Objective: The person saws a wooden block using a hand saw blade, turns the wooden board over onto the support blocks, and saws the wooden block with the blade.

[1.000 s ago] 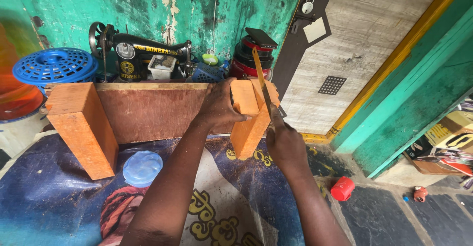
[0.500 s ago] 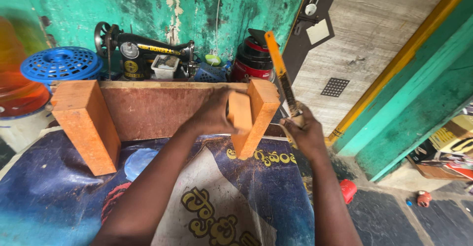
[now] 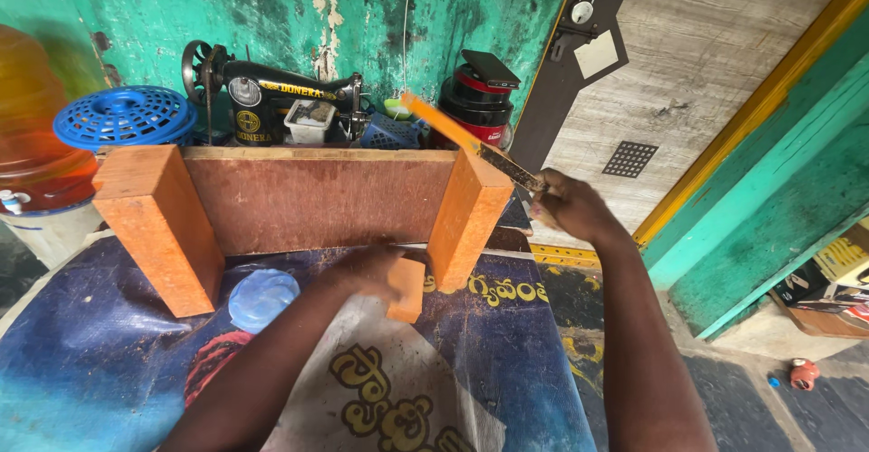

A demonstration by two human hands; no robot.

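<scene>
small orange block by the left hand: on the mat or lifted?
Cannot tell for sure. The block is low at the mat, beside the right upright, gripped by the left hand; its underside is hidden.

a printed tarp [image 3: 507, 361] carries a wooden frame [image 3: 308, 200] and blue lid [image 3: 262, 297].

Counted in the head view: 2 hands, the left hand [image 3: 367, 269] and the right hand [image 3: 570, 206]. 1 small orange block [image 3: 406, 289]. 1 orange-bladed saw [image 3: 471, 144]. 1 wooden frame [image 3: 317, 200] with 2 thick orange legs. 1 black sewing machine [image 3: 272, 104]. 1 blue perforated lid [image 3: 125, 115], 1 pale blue round lid [image 3: 262, 297]. 1 orange water jug [image 3: 32, 126]. 1 red-and-black pot [image 3: 478, 99], perhaps 2 stacked.
</scene>
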